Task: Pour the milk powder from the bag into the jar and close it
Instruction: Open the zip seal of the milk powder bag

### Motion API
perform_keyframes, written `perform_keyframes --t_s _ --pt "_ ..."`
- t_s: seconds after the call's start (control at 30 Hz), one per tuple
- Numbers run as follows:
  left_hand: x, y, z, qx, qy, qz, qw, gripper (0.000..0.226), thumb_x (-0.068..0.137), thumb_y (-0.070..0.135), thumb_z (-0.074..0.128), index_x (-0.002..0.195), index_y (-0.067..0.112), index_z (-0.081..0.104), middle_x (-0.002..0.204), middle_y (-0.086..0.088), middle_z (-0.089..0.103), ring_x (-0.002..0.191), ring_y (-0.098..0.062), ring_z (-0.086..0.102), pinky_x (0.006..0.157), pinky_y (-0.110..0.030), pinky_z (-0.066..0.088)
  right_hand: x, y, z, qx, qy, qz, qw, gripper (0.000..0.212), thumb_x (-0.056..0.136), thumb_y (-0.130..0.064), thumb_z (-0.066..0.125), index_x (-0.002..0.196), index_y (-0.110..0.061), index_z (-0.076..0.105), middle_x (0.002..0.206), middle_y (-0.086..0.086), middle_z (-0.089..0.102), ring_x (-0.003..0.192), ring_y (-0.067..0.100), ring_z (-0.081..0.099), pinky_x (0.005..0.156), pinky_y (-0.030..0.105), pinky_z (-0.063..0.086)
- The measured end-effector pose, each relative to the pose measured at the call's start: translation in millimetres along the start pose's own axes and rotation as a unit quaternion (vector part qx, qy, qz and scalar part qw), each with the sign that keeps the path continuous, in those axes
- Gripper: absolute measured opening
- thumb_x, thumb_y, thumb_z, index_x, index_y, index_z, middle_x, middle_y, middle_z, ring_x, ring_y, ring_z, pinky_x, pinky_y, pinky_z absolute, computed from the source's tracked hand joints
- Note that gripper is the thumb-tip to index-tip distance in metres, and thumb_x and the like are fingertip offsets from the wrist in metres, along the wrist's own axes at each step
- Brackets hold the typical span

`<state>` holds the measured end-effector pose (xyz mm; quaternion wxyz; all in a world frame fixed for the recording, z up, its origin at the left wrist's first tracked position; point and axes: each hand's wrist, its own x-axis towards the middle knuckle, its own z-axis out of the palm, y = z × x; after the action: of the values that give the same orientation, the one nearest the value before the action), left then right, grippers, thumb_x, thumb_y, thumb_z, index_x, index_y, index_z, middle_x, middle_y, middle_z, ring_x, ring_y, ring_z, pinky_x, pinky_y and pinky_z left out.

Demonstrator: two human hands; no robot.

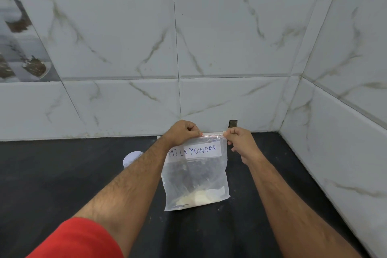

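Fingers of both hands pinch the zip strip of the clear plastic milk-powder bag [195, 176], frame centre: left hand [184, 132] at strip's left, right hand [240, 142] at its right end; strip runs left-right btwn them, bag hanging upright. White round lid or jar top [130, 158] sits just left, behind left forearm.

A dark, nearly black counter [62, 184] runs up to the white marbled tiles at the back and on the right. A clear zip bag [195, 176] stands with its bottom edge on it, a little pale powder [199, 198] settled in the lower corner. Left of the bag and a bit farther back, a round white lid-like thing [130, 158] shows, partly hidden by a forearm.
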<state>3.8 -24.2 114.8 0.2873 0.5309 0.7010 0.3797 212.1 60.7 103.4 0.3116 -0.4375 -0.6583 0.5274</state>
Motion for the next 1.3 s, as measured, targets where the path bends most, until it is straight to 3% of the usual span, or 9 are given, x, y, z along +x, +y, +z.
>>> perform_keyframes --t_s 0.13,0.23,0.33,0.43,0.7,0.83,0.97,1.1,1.3 --pt "-2.9 -2.9 -2.1 0.009 0.008 -0.007 1.000 0.013 0.083 0.021 0.075 0.072 0.014 0.071 0.094 -0.006 0.076 0.095 -0.020 0.071 0.091 -0.036 0.053 0.2 -3.8 1.6 -0.036 -0.016 -0.034 0.999 0.009 0.092 -0.015 0.064 0.085 -0.009 0.064 0.077 0.000 0.062 0.071 0.012 0.054 0.061 0.021 0.041" --pt "-3.4 0.2 -0.5 0.010 0.001 -0.003 1.000 0.014 0.083 0.023 0.075 0.076 0.011 0.073 0.095 -0.011 0.076 0.095 -0.027 0.069 0.090 -0.039 0.053 4.2 -15.4 4.7 -0.110 -0.050 -0.074 0.990 0.016 0.085 -0.023 0.073 0.097 -0.014 0.069 0.088 -0.003 0.066 0.081 0.011 0.062 0.073 0.024 0.048" --pt "-6.1 4.8 2.1 0.011 -0.007 0.008 1.000 0.013 0.084 0.021 0.074 0.075 0.013 0.072 0.094 -0.013 0.075 0.080 -0.014 0.063 0.081 -0.033 0.051 8.3 -29.9 12.3 -0.285 -0.072 -0.125 0.948 0.008 0.080 -0.032 0.072 0.085 -0.025 0.070 0.080 -0.014 0.068 0.083 0.009 0.065 0.080 0.030 0.048" --pt "-10.1 7.1 1.1 0.002 -0.008 0.013 1.000 0.015 0.086 0.019 0.072 0.071 0.017 0.069 0.087 -0.007 0.072 0.078 -0.009 0.060 0.077 -0.025 0.048 6.4 -45.7 17.7 -0.383 -0.085 -0.138 0.909 0.011 0.085 -0.023 0.064 0.074 -0.027 0.067 0.069 -0.020 0.061 0.081 0.009 0.059 0.084 0.033 0.040" --pt "-15.7 -0.9 -7.1 0.013 -0.002 0.012 1.000 0.011 0.087 0.020 0.072 0.076 0.016 0.071 0.083 0.004 0.070 0.077 -0.006 0.060 0.076 -0.021 0.047 10.8 -50.1 25.1 -0.426 -0.120 -0.108 0.890 0.022 0.091 -0.018 0.052 0.073 -0.028 0.058 0.079 -0.019 0.060 0.089 0.014 0.059 0.081 0.031 0.041" --pt "-17.4 -6.3 -13.9 0.037 0.016 0.001 0.999 0.013 0.086 0.020 0.072 0.083 0.007 0.073 0.091 -0.009 0.075 0.079 -0.012 0.061 0.083 -0.035 0.052 11.3 -49.0 25.0 -0.431 -0.117 -0.106 0.888 0.018 0.092 -0.017 0.050 0.082 -0.026 0.062 0.092 -0.012 0.068 0.090 0.014 0.060 0.080 0.031 0.041" --pt "-20.6 -14.5 -22.9 0.055 0.032 -0.012 0.998 0.016 0.084 0.021 0.074 0.084 0.006 0.074 0.091 -0.007 0.075 0.081 -0.014 0.062 0.082 -0.036 0.052 13.3 -46.0 19.3 -0.436 -0.111 -0.098 0.887 0.021 0.091 -0.015 0.048 0.080 -0.026 0.061 0.096 -0.010 0.070 0.093 0.016 0.061 0.088 0.035 0.043" --pt "-23.2 -18.6 -29.3 0.071 0.036 -0.011 0.997 0.015 0.083 0.023 0.074 0.083 0.008 0.074 0.092 -0.007 0.076 0.090 -0.027 0.068 0.087 -0.040 0.053 13.2 -44.7 17.0 -0.438 -0.099 -0.102 0.888 0.023 0.089 -0.012 0.046 0.076 -0.026 0.059 0.094 -0.010 0.070 0.093 0.017 0.063 0.088 0.035 0.045" --pt "-31.4 -23.3 -42.1 0.079 0.044 -0.012 0.996 0.014 0.084 0.020 0.074 0.081 0.006 0.074 0.084 0.000 0.073 0.080 -0.011 0.063 0.084 -0.033 0.051 14.6 -40.5 9.1 -0.436 -0.078 -0.082 0.893 0.024 0.088 -0.011 0.047 0.077 -0.026 0.061 0.087 -0.012 0.066 0.092 0.018 0.061 0.090 0.036 0.045"
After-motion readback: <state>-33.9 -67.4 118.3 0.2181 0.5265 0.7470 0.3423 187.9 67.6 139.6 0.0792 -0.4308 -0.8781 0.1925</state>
